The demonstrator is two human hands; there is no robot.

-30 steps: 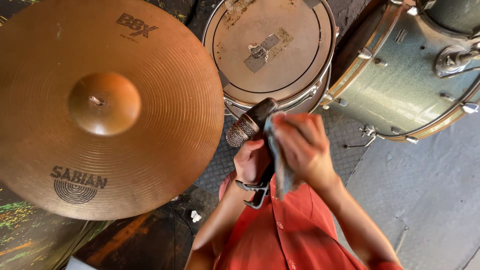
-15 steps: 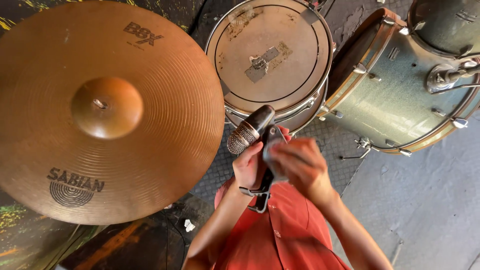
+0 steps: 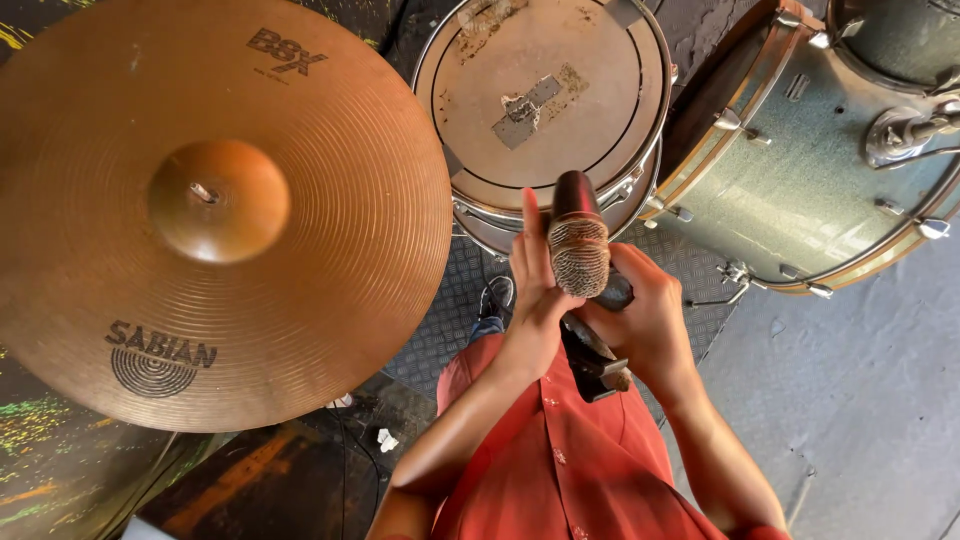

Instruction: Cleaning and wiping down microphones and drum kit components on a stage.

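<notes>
Microphone [image 3: 579, 250] upright just below the snare drum [image 3: 545, 100]; left hand [image 3: 533, 290] flat against it, right hand [image 3: 645, 315] wrapped around, hiding handle and cloth.

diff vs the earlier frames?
The microphone swung from slanting up-right to nearly upright, grille toward the camera. The right hand, earlier rubbing it with a dark cloth, now grips its lower part; left hand lies flat against it. Cymbal and drums unchanged.
</notes>
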